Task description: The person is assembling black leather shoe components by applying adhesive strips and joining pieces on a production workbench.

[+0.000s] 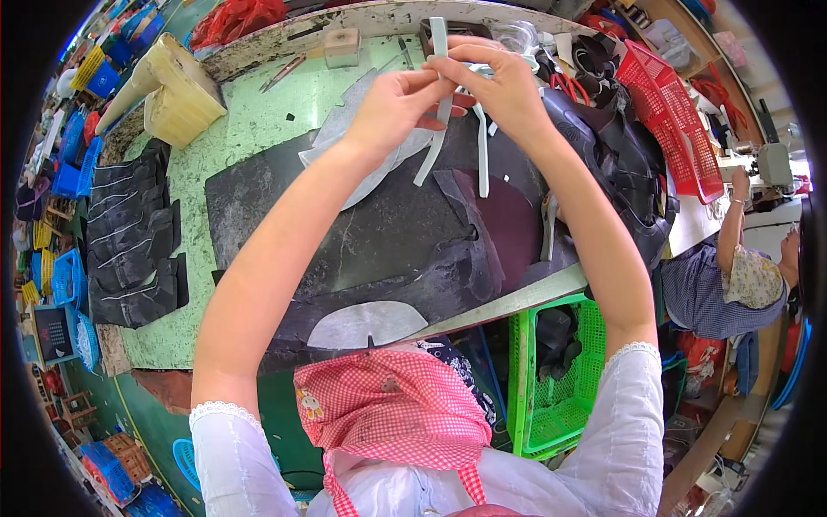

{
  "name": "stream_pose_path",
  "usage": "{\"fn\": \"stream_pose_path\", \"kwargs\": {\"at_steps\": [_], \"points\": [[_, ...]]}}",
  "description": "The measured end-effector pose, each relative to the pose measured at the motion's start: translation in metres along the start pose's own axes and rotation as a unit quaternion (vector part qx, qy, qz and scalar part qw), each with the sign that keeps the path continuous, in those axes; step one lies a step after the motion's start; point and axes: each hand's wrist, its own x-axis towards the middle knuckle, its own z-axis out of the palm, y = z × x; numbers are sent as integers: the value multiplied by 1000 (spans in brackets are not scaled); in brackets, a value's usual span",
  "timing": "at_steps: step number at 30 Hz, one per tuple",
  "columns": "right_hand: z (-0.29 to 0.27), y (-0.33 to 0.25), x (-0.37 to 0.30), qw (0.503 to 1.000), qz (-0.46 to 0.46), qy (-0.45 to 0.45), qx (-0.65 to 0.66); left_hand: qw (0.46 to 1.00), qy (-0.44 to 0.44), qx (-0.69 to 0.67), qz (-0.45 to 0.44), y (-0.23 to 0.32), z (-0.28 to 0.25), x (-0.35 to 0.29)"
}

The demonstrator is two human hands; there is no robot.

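Observation:
Both my hands are raised over the far middle of the worktable, fingertips close together. My left hand (398, 110) pinches a narrow pale strip (440, 36) that stands up above the fingers and runs down below them. My right hand (498, 84) has its thumb and fingers closed on the same strip, close to the left fingertips. A second pale strip (483, 164) hangs or lies below the right hand; its upper end is hidden. Under the hands are light grey cut pieces (332, 129) on a worn black sheet (345, 233).
A dark maroon piece (510, 220) and a grey half-round piece (366, 326) lie nearer me. Black pieces (129, 241) are stacked left, by a yellowish container (181, 103). Black parts (616, 164) and a red basket (668, 121) are right. A green crate (521, 388) stands below the edge.

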Motion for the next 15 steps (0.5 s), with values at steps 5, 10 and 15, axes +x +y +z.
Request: {"fn": "stream_pose_path", "kwargs": {"at_steps": [5, 10, 15], "points": [[-34, -39, -19, 938, 145, 81, 305, 945, 62, 270, 176, -13, -22, -44], [-88, -120, -75, 921, 290, -145, 213, 843, -15, 505, 187, 29, -55, -181], [-4, -173, -103, 790, 459, -300, 273, 849, 51, 519, 83, 1, -58, -283]]}}
